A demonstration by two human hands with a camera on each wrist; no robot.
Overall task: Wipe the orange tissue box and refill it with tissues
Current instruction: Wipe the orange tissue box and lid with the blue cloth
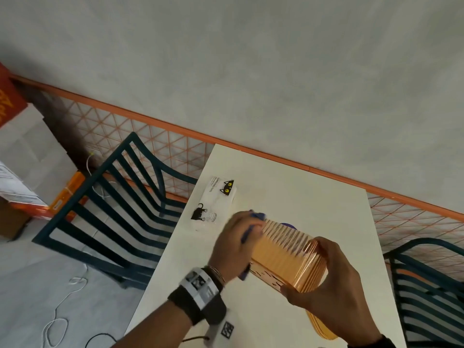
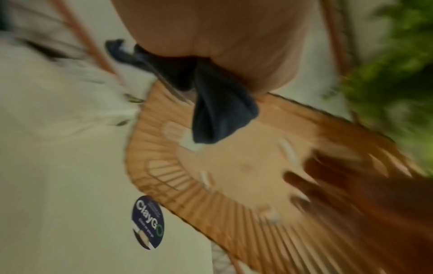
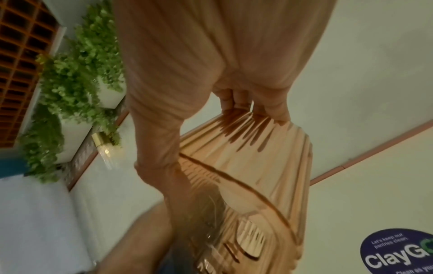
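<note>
The orange ribbed tissue box (image 1: 283, 254) is held in the air above the white table (image 1: 288, 187), lying on its side. My right hand (image 1: 302, 264) grips its right end, thumb below and fingers (image 3: 246, 103) over the top of the box (image 3: 253, 166). My left hand (image 1: 241, 239) holds a dark blue cloth (image 1: 258, 216) against the box's left end. In the left wrist view the cloth (image 2: 218, 115) hangs from the palm onto the slotted end face (image 2: 234, 166). A white tissue pack (image 1: 216, 202) with black cat prints lies on the table behind my left hand.
A separate orange ribbed piece (image 1: 321, 325) lies on the table under my right wrist. A round blue sticker (image 2: 147, 222) is on the tabletop. Dark blue slatted chairs stand at the left (image 1: 120, 209) and right (image 1: 426, 285). An orange mesh rail (image 1: 150, 136) runs behind.
</note>
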